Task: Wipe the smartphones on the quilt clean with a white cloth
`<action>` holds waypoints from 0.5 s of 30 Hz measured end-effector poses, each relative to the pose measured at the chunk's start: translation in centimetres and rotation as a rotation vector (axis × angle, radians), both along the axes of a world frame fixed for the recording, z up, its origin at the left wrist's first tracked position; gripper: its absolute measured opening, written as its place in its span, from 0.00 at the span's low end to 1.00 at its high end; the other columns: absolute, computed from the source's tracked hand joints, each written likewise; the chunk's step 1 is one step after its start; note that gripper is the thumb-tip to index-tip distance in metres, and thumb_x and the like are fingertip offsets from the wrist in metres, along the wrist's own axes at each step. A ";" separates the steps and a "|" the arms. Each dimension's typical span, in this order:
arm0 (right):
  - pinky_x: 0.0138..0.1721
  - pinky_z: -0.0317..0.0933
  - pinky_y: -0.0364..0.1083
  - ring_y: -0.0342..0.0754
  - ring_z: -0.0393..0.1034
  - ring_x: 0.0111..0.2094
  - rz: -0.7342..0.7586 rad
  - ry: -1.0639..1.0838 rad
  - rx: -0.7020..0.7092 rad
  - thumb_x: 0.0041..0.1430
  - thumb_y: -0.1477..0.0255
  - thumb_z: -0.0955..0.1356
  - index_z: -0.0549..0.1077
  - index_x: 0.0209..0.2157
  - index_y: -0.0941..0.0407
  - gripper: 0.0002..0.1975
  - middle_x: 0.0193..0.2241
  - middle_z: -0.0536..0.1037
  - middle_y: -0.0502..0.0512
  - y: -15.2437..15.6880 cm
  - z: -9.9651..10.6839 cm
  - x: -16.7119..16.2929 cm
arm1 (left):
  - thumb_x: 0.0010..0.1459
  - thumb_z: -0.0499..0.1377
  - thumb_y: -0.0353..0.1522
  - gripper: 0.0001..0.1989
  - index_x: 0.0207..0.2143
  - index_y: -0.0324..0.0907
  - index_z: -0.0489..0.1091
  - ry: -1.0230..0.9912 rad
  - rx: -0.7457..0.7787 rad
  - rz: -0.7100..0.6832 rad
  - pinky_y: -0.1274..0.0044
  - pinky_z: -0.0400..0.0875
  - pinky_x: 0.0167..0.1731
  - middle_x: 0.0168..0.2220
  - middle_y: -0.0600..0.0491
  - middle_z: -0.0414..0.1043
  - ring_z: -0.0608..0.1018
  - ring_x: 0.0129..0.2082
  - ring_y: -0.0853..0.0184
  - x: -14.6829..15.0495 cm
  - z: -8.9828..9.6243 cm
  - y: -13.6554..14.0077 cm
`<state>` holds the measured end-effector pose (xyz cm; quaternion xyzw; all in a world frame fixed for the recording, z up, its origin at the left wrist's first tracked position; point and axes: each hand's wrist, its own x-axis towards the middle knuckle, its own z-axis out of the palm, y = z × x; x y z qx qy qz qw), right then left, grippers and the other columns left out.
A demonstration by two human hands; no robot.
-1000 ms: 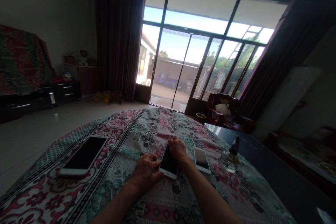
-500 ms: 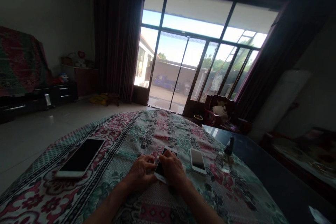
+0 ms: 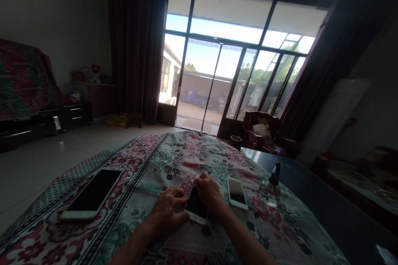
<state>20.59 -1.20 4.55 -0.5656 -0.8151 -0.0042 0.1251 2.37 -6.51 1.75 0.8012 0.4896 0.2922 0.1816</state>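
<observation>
Middle phone (image 3: 195, 204) of 3, held in the grip of left hand (image 3: 168, 208) and right hand (image 3: 211, 194).

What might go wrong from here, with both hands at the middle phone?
The right hand lies over part of the middle phone; swinging outward, it might bump the right-hand phone beside it. The clear bottle with a black top stands near the right edge of the patterned cloth, and might tip if that cloth gets tugged.
</observation>
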 end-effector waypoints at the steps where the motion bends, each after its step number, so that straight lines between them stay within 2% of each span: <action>1: 0.38 0.55 0.42 0.46 0.68 0.40 -0.026 -0.006 -0.001 0.67 0.71 0.58 0.77 0.36 0.54 0.16 0.40 0.73 0.57 0.6 0.2 0.2 | 0.48 0.64 0.35 0.15 0.40 0.56 0.79 0.005 0.002 -0.002 0.70 0.64 0.49 0.45 0.54 0.73 0.71 0.47 0.59 0.0 0.1 0.0; 6: 0.38 0.56 0.42 0.47 0.68 0.40 -0.142 -0.004 0.002 0.67 0.72 0.58 0.77 0.34 0.55 0.17 0.40 0.74 0.58 2.5 0.4 1.2 | 0.48 0.65 0.35 0.14 0.39 0.56 0.79 0.005 0.021 -0.001 0.71 0.64 0.49 0.45 0.55 0.74 0.71 0.46 0.60 -0.1 -0.1 0.0; 15: 0.36 0.57 0.44 0.50 0.70 0.40 -0.375 0.007 0.023 0.65 0.77 0.57 0.76 0.36 0.57 0.17 0.41 0.74 0.63 1.3 -0.6 2.4 | 0.48 0.66 0.36 0.18 0.43 0.59 0.78 0.032 0.023 -0.001 0.70 0.64 0.49 0.45 0.54 0.74 0.72 0.46 0.59 0.1 -0.3 0.2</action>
